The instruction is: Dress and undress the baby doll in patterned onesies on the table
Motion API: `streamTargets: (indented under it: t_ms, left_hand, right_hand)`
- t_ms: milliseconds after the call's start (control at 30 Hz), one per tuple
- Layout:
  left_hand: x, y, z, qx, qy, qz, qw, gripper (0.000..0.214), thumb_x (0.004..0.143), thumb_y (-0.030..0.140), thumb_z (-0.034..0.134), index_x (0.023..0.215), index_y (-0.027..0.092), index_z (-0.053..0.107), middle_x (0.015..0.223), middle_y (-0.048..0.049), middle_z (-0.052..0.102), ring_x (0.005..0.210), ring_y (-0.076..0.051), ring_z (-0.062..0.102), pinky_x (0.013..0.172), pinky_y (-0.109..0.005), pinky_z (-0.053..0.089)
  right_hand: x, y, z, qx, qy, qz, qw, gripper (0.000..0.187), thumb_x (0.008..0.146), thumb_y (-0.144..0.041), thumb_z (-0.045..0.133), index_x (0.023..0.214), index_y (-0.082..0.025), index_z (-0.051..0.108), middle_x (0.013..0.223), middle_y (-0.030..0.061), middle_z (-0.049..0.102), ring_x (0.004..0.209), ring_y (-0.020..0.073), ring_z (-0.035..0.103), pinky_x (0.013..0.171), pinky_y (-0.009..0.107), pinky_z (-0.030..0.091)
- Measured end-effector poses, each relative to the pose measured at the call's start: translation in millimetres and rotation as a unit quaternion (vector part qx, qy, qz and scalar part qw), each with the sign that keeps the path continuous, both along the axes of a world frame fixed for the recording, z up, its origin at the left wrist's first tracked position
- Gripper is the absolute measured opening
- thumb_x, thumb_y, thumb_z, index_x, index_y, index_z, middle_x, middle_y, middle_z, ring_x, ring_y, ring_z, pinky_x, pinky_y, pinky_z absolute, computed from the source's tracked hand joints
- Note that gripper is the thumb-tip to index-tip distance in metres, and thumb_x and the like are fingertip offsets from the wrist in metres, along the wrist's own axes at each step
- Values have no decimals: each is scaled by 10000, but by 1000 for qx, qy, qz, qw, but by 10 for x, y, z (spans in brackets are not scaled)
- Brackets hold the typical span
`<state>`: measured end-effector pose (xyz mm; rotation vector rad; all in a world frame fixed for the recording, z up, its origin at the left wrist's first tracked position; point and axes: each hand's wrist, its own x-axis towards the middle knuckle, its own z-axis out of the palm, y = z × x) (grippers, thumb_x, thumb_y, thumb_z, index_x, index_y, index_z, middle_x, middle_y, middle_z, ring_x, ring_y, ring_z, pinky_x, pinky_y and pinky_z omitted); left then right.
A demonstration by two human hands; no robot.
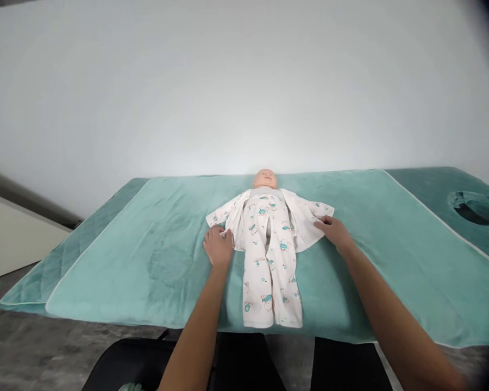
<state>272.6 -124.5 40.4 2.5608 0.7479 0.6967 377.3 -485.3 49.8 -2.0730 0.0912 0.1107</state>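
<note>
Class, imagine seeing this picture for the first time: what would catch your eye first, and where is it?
Probably the bare doll head at the centre, near the pale wall, with printed white trousers stretching below it. Next, the open white jacket spread beneath, with the left hand at one side and the right hand pinching the other. The green cover surrounds them.

Plain pale wall (244, 81), teal-covered table (114, 277), dark grey floor (36, 342)
</note>
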Motion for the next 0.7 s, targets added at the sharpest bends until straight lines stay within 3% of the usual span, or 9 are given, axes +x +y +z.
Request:
streamTargets:
  t_ms: [100,167,267,333,400,433,500,600,700]
  left_hand:
    - [-19,37,8,-27,-10,3,1000,224,903,339,537,1044,180,610,1090,-111,678,1120,-297,577,952,-436,407]
    - [-23,51,9,-29,-15,5,999,238,907,318,529,1083,182,613,1097,-108,682,1133,-297,577,959,-431,403]
    - [-34,64,4,-34,-31,7,999,286,917,311,516,1150,175,613,1148,-110,682,1144,-295,581,975,-428,403]
    - [-47,74,-1,-43,-43,8,998,313,930,312,497,1182,164,609,1193,-122,674,1147,-294,586,988,-430,401]
    - [-63,88,-3,-52,-51,8,997,315,938,301,480,1190,162,609,1200,-127,675,1136,-294,595,990,-435,399]
    - [-69,97,-2,-57,-54,7,997,306,939,292,476,1182,167,614,1186,-122,681,1124,-292,600,987,-436,399]
    - [-80,117,5,-72,-62,4,995,279,933,271,479,1152,183,628,1144,-102,695,1086,-284,613,979,-435,396]
    - [-96,143,26,-129,-93,-11,987,239,924,264,487,1092,202,643,1052,-63,711,971,-241,633,944,-398,412]
    - [-124,146,47,-212,-142,-69,964,219,915,275,497,1054,196,646,988,-41,697,843,-184,613,822,-317,445]
  right_hand:
    - [43,241,282,256,-15,53,965,311,724,-484,625,781,-198,517,747,30,600,737,196,579,644,292,437]
    - [-16,521,501,311,-49,75,946,291,742,-467,627,815,-206,523,829,36,636,809,212,623,688,300,476]
    - [-254,963,762,212,-122,217,945,226,801,-431,628,821,-219,551,1164,54,671,1190,281,591,962,403,482]
    - [-442,1155,855,62,-181,354,915,195,817,-399,660,800,-219,587,1371,55,593,1409,313,412,1126,476,364]
    - [-566,1236,901,-40,-218,424,878,184,832,-390,678,788,-220,621,1445,43,542,1483,318,293,1184,496,287]
    - [-584,1251,917,-56,-220,426,876,186,854,-398,663,796,-224,635,1444,36,545,1479,312,304,1181,492,297]
    - [-525,1280,949,-41,-195,388,900,203,914,-424,588,862,-237,649,1383,30,595,1377,287,463,1111,463,394]
    - [-257,1448,987,-32,-176,301,937,220,954,-398,519,1057,-237,628,1217,51,669,1052,223,656,924,384,506]
    - [65,1809,993,-133,-252,302,910,311,942,-281,526,1243,-205,554,1227,83,626,905,193,656,806,328,501]
